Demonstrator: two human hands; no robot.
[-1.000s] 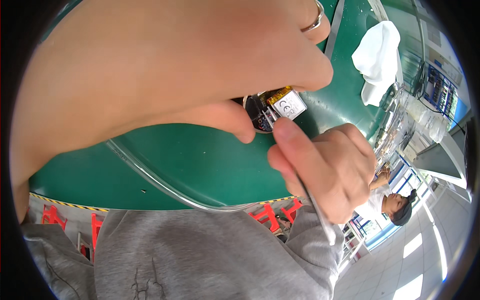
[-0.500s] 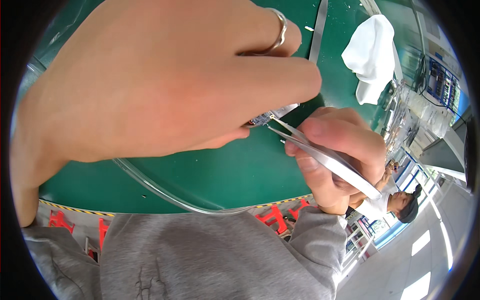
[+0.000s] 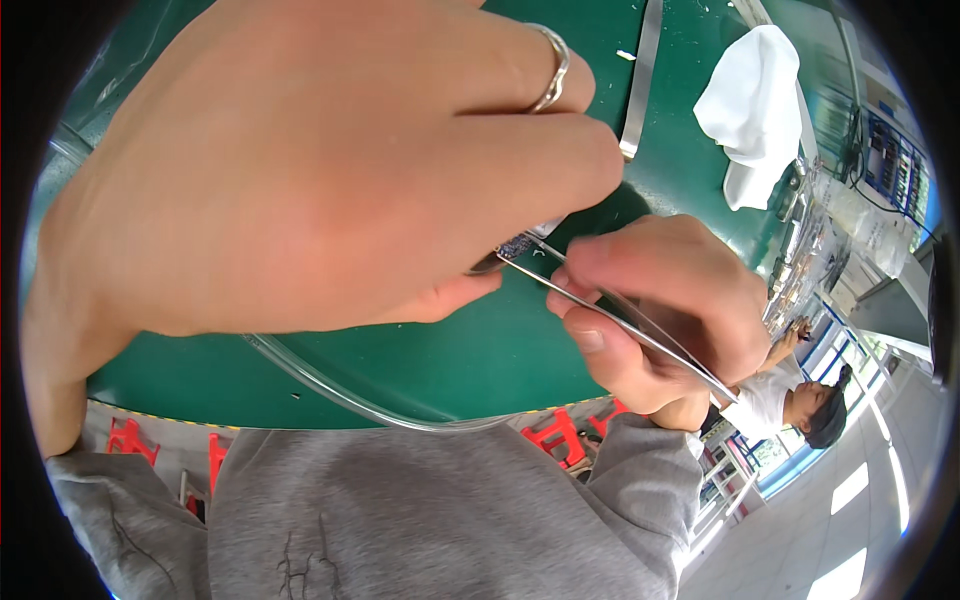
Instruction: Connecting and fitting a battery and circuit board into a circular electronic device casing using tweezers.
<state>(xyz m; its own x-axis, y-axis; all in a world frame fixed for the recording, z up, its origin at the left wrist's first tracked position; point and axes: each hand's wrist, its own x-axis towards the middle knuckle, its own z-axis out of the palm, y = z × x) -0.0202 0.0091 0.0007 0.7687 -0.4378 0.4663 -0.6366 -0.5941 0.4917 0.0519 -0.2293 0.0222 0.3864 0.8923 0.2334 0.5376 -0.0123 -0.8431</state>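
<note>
Left hand [image 3: 330, 170]: clenched around a small dark component [image 3: 517, 245], mostly hidden beneath the fingers; a ring [image 3: 551, 68] on one finger.
Right hand [image 3: 665, 310]: pinching metal tweezers [image 3: 620, 320], their tips touching the component.
Component location: between both hands, above the green mat [image 3: 480, 360].
Nearby: clear tube [image 3: 340, 385] along the mat's edge; white cloth [image 3: 755, 110] and metal strip [image 3: 640, 80] further back.

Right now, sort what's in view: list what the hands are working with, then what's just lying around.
In hand:
- left hand, pinching a small dark part
- right hand, holding metal tweezers, tips at that part

Lying about:
- white cloth
- flat metal strip
- clear tubing along the edge of the green table
</note>
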